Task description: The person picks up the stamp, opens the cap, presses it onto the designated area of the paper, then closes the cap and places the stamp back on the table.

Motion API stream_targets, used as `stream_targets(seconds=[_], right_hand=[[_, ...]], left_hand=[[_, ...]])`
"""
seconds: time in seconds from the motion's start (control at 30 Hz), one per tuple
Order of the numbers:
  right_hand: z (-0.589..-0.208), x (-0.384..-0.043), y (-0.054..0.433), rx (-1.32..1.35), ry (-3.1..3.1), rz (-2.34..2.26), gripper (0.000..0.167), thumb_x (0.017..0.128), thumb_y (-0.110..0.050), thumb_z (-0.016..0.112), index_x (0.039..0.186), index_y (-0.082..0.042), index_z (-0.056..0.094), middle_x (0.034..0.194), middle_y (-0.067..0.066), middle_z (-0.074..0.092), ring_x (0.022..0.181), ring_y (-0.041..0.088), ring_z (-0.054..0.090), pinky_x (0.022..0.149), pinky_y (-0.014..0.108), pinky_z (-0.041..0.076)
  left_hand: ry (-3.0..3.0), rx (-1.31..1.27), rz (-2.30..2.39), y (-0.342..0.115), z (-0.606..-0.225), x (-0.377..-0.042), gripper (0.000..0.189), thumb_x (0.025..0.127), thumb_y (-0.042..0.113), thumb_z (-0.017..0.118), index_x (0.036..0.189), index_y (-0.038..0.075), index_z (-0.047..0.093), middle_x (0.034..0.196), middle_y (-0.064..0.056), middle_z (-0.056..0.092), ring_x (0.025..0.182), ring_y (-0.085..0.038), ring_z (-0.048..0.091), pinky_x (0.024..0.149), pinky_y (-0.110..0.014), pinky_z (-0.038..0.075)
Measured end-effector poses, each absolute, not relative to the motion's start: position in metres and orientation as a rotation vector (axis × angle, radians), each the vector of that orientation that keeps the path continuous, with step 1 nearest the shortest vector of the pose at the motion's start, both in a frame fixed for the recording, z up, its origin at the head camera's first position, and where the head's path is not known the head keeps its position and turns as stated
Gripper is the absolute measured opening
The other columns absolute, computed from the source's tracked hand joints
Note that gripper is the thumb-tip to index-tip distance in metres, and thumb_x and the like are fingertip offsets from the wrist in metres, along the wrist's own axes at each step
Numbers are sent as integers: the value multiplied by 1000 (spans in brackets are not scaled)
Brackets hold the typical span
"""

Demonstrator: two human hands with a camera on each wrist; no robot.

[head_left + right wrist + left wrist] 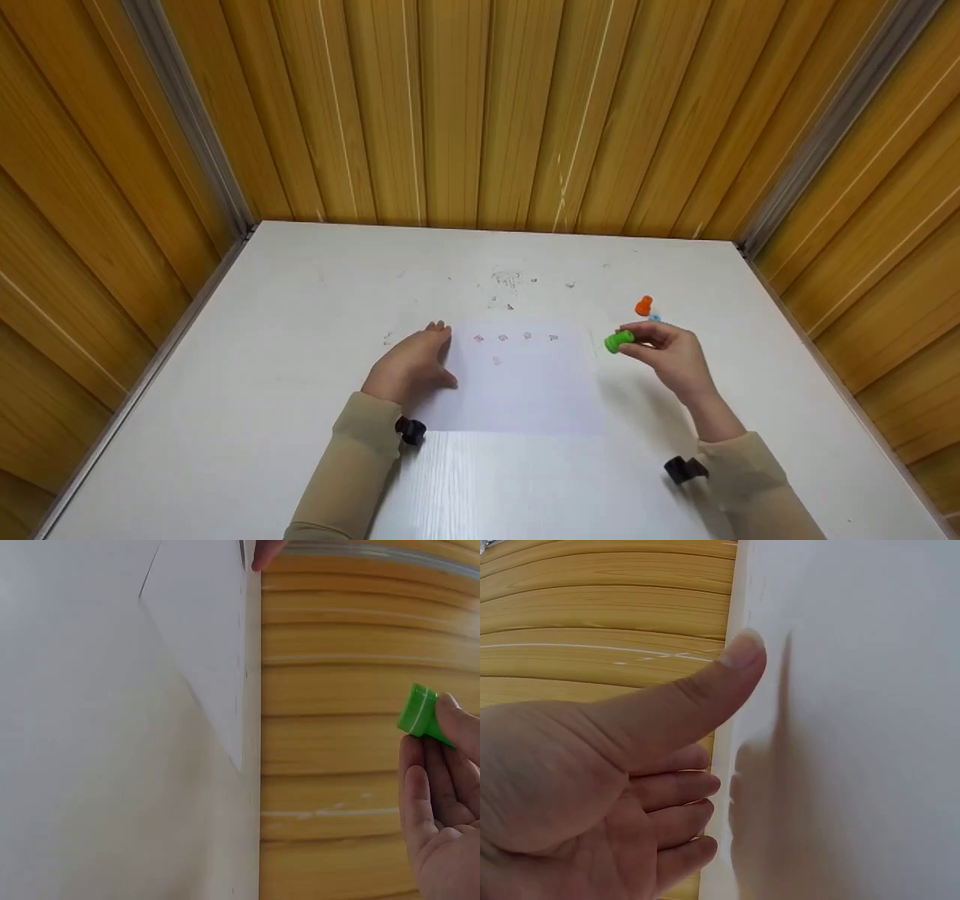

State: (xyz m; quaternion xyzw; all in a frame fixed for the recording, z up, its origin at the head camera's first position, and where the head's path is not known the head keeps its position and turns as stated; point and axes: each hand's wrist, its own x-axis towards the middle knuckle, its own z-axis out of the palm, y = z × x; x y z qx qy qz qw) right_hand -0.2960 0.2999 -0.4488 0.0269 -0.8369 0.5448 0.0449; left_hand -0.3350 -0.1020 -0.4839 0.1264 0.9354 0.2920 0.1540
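A sheet of white paper (525, 397) lies on the table, with a row of small reddish stamp marks (503, 337) near its far edge and a fainter one below. My right hand (671, 360) pinches a small green stamp (619, 341) between thumb and fingers, just off the paper's right side. In the right wrist view the green stamp (418, 711) has its wide end facing away from the palm. At the paper's left edge is my left hand (411, 366), thumb spread and fingers extended, holding nothing; whether it touches the sheet I cannot tell.
An orange stamp (644, 305) stands beyond my right hand, and a light blue piece (655, 318), partly hidden by that hand, sits beside it. Dark smudges (506, 279) mark the white table (315, 300). Wood-patterned walls (450, 112) enclose the back and sides.
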Motion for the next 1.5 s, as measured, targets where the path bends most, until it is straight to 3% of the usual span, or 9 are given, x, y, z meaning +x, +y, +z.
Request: stream_targets(seconds=[0.23, 0.43, 0.73, 1.07, 1.27, 1.5], right_hand=[[-448, -280, 365, -89, -2819, 1356, 42, 89, -23, 82, 125, -4, 72, 118, 8, 74, 94, 3, 65, 79, 12, 58], [-457, -278, 402, -146, -2968, 1268, 41, 89, -18, 82, 125, -2, 71, 119, 14, 74, 94, 8, 64, 78, 11, 57], [-471, -282, 411, -123, -3140, 1202, 35, 88, -14, 82, 121, -4, 72, 118, 14, 73, 101, 21, 64, 80, 15, 58], [-474, -283, 414, 4, -3179, 1180, 36, 84, -7, 83, 118, -5, 71, 115, 10, 73, 102, 22, 65, 80, 15, 57], [-457, -283, 411, -51, -3151, 1165, 49, 91, -20, 80, 132, -1, 61, 132, 23, 64, 114, 33, 65, 95, 37, 61], [-416, -303, 364, 43, -2975, 1253, 74, 99, -50, 65, 155, -9, 40, 159, 23, 41, 145, 46, 40, 116, 66, 41]], left_hand=[[2691, 383, 768, -103, -485, -335, 94, 79, 16, 90, 156, 1, 39, 170, -14, 26, 160, -30, 22, 132, -44, 22], [2691, 371, 750, -104, -486, -334, 93, 79, 16, 90, 156, 1, 40, 170, -14, 26, 159, -30, 22, 132, -44, 22], [2692, 353, 779, -104, -487, -332, 92, 78, 14, 91, 155, 2, 41, 169, -13, 27, 159, -29, 23, 132, -44, 22], [2695, 354, 754, -104, -485, -332, 92, 78, 18, 92, 154, 2, 43, 169, -14, 28, 158, -30, 26, 131, -45, 25], [2705, 335, 737, -101, -486, -331, 93, 76, 17, 92, 154, 1, 44, 169, -15, 28, 158, -32, 25, 131, -46, 24], [2691, 314, 744, -102, -488, -332, 94, 78, 17, 91, 156, 3, 41, 170, -12, 27, 160, -29, 22, 132, -45, 21]])
